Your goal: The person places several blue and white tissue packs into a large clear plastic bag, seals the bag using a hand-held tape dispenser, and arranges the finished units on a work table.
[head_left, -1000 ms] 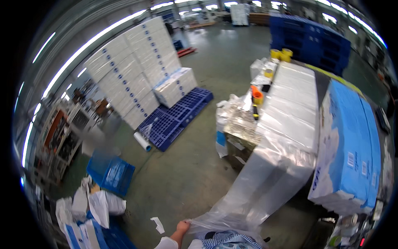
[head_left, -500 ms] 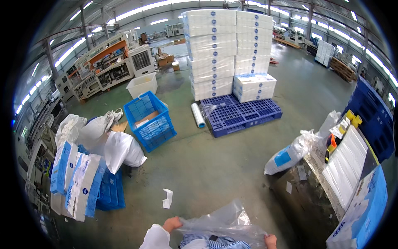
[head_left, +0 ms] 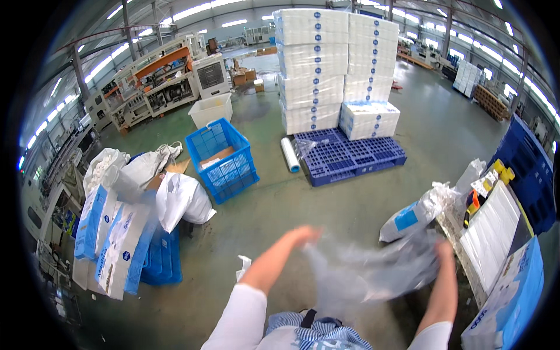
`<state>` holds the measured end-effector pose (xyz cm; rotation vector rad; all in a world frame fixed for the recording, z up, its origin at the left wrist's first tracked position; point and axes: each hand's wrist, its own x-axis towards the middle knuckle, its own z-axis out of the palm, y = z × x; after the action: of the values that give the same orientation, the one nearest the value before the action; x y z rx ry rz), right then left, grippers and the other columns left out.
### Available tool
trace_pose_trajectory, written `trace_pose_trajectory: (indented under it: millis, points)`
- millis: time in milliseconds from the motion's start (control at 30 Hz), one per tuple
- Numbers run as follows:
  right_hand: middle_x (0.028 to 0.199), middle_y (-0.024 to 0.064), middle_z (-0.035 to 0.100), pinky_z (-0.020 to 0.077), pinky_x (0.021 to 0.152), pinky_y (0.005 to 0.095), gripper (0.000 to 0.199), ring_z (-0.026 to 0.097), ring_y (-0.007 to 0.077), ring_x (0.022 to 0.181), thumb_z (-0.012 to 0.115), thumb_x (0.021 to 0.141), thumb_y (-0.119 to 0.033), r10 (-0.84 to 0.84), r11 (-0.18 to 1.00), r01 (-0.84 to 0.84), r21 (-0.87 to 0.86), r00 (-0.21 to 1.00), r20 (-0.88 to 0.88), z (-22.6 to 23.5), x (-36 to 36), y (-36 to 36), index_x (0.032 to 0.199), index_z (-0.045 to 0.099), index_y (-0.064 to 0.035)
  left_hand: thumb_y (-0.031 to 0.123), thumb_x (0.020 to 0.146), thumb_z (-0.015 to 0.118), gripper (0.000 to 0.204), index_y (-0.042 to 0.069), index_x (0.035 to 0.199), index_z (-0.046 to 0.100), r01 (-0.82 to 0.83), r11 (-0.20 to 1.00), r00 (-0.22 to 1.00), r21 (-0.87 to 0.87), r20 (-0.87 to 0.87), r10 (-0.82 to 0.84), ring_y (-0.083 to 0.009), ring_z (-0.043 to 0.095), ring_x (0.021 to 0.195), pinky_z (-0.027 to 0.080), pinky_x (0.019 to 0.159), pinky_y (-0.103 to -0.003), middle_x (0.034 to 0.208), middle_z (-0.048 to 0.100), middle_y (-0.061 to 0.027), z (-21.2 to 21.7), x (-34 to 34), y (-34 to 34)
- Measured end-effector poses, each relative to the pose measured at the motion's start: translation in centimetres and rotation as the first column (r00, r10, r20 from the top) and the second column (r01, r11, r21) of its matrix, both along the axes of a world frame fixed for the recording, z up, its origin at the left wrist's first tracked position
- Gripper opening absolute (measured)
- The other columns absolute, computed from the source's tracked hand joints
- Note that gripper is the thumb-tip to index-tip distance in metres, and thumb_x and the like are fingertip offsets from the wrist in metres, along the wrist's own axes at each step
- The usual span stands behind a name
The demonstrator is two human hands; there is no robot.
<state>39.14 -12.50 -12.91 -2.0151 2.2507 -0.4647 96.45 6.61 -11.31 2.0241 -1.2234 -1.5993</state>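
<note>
A large clear plastic bag hangs stretched between my two hands, blurred by motion. My left hand is closed on its left edge, and my right hand grips the opposite edge near the bench. Both arms reach forward, away from my body, in white sleeves. The fingers are smeared, but the film runs from one hand to the other. Below the bag shows my blue-and-white striped apron.
Ahead, wrapped white packs are stacked on a blue pallet, beside a film roll. At left are a blue crate and white sacks. A bench with flat white film stands right, next to a tied bag.
Both hands have swung up and forward from close to my body, taking the plastic bag out in front of me. The bag has billowed open wider, and the view has shifted slightly.
</note>
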Motion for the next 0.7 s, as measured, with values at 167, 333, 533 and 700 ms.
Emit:
trace_pose_trajectory:
  millis: [167,333,533,700]
  points:
    - [0.097,0.0187,0.061,0.0454,0.078,0.0375,0.02,0.058,0.0328,0.091,0.05,0.082,-0.01,0.06,0.631,-0.038,-0.775,0.998,0.0,29.4,4.1,3.3,0.095,0.059,0.001,0.05,0.091,0.038,0.055,0.003,0.085,0.066,-0.486,0.237,0.854,-0.841,-0.399,0.334,-0.0081,0.036,0.048,0.029,0.045,-0.027,0.056,0.047,0.0031,25.7,-5.4,-2.5]
    - [0.09,0.0171,0.064,0.0501,0.075,0.0393,0.018,0.063,0.0284,0.082,0.048,0.086,-0.006,0.17,0.108,-0.03,-0.994,0.985,-0.012,21.2,6.2,16.3,0.094,0.06,0.0053,0.026,0.086,0.052,0.026,0.005,0.092,0.066,0.275,-0.442,0.87,-0.854,0.025,0.493,-0.0258,0.054,0.058,0.043,0.051,-0.034,0.067,0.055,-0.0093,19.3,-10.3,3.5]
    - [0.079,0.0153,0.063,0.0482,0.066,0.0381,0.03,0.059,0.0285,0.07,0.044,0.089,-0.026,0.018,0.734,-0.135,0.665,0.984,0.179,-19.3,-2.8,35.6,0.082,0.062,-0.0034,0.035,0.086,0.039,0.04,0.008,0.102,0.063,0.4,0.89,0.76,0.218,0.464,-0.455,-0.027,0.056,0.104,0.043,0.088,-0.04,0.11,0.059,-0.0162,-16.3,-7.8,26.9]
    - [0.083,0.0219,0.061,0.0464,0.069,0.0421,0.032,0.059,0.0333,0.076,0.048,0.086,-0.028,-0.101,0.645,-0.075,0.761,0.978,0.182,-19.8,-3.9,41.6,0.083,0.062,0.0011,0.044,0.086,0.043,0.046,0.013,0.119,0.054,0.336,0.872,0.866,0.357,0.247,-0.435,-0.0272,0.049,0.112,0.038,0.093,-0.04,0.123,0.052,-0.0123,-29.6,-4.1,33.0]
